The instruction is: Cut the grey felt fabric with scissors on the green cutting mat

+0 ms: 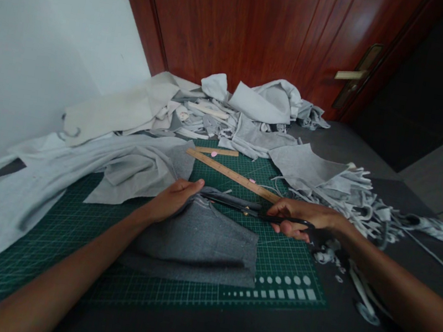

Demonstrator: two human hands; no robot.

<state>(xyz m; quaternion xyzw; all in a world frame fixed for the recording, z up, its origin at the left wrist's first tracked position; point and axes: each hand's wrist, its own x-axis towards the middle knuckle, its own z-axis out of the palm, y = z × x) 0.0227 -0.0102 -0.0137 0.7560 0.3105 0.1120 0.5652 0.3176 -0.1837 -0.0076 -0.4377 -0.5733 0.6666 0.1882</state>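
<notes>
Your left hand [176, 201] and right hand [295, 217] bare; left forearm [74, 272], right forearm [387, 287] bare too, slim, narrowing toward wrists [145, 215].

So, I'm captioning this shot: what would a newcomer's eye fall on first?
Probably the reddish-brown door across the top, with pale fabric heaped below it. Next, near the centre, dark grey cloth over a green cutting mat: the left hand holds its far edge, and the right hand has black scissors in its grip.

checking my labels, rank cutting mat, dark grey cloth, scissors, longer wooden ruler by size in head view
1. Cutting mat
2. Dark grey cloth
3. Scissors and longer wooden ruler: too alike to rank
</notes>
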